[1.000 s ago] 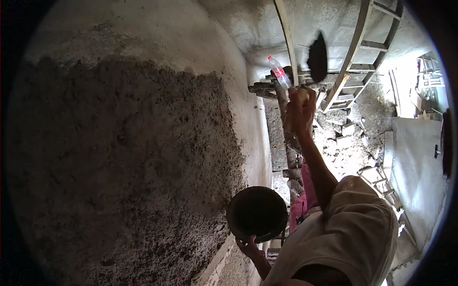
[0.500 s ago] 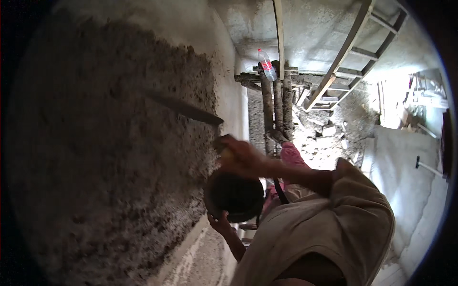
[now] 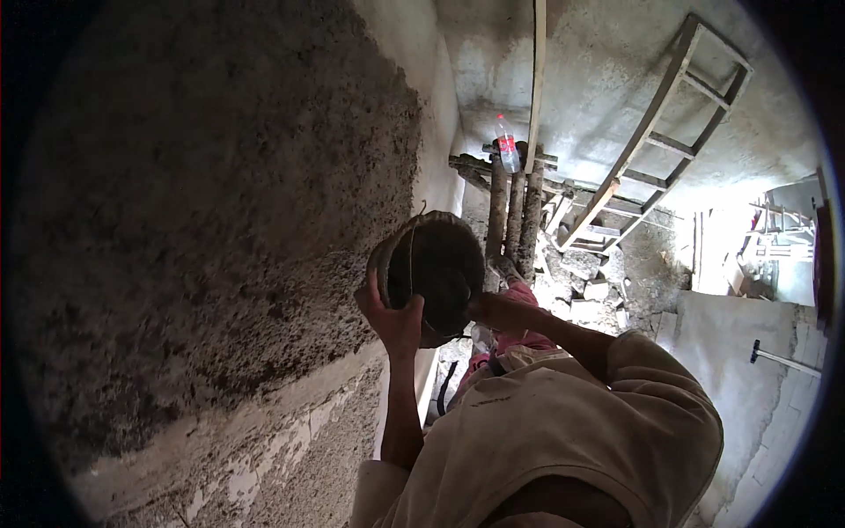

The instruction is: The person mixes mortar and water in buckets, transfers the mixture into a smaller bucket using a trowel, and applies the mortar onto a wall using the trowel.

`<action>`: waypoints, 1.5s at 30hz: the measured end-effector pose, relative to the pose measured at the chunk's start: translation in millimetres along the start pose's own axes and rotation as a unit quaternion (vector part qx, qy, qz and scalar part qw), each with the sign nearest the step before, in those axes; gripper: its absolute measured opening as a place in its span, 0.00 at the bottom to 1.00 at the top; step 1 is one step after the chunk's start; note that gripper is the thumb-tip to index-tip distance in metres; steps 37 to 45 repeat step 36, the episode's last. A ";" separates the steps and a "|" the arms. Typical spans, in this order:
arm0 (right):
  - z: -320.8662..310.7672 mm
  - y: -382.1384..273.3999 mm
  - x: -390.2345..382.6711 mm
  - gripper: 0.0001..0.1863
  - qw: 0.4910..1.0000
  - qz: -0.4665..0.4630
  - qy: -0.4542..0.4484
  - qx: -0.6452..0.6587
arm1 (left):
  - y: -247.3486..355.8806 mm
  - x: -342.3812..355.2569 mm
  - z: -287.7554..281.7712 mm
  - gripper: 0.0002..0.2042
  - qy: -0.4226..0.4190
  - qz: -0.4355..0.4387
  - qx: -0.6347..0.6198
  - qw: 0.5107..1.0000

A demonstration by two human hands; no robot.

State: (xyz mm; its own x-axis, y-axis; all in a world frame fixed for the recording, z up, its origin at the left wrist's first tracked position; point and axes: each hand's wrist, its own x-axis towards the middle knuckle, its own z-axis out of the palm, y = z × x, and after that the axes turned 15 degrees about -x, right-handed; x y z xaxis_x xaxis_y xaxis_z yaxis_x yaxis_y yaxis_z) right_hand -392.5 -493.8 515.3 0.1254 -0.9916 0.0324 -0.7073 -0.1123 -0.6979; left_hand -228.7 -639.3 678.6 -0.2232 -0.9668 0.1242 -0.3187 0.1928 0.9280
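My left hand (image 3: 393, 319) is closed on the near left side of a dark round bucket (image 3: 384, 255) with a thin wire handle, thumb over the rim. The bucket's mouth faces up toward me, and its inside is in deep shadow. At the bucket's right rim, my right hand (image 3: 487, 308) is closed round a trowel's grip. The trowel's blade (image 3: 447, 295) reaches into the bucket and shows only as a dim shape. Left of the bucket rises a wall (image 3: 220, 202) with rough, dark, wet-looking plaster.
Round poles (image 3: 515, 216) form a platform under my feet, with a plastic bottle (image 3: 507, 145) with a red cap at its far end. A wooden ladder (image 3: 647, 141) leans at the far wall. Rubble (image 3: 594, 286) lies below; a long-handled tool (image 3: 783, 358) is at right.
My right hand has swung from beside the wall down to the bucket, bringing the trowel blade into it. My left hand has raised the bucket farther up in the view.
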 end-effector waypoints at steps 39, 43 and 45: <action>168.7 310.4 196.0 0.28 0.798 0.528 0.279 -0.079 | -251.1 -109.0 61.7 0.39 0.142 -0.461 -0.047 0.875; 168.7 310.4 196.0 0.28 0.798 0.528 0.279 -0.079 | -251.1 -109.0 61.7 0.39 0.142 -0.461 -0.047 0.875; 168.7 310.4 196.0 0.28 0.798 0.528 0.279 -0.079 | -251.1 -109.0 61.7 0.39 0.142 -0.461 -0.047 0.875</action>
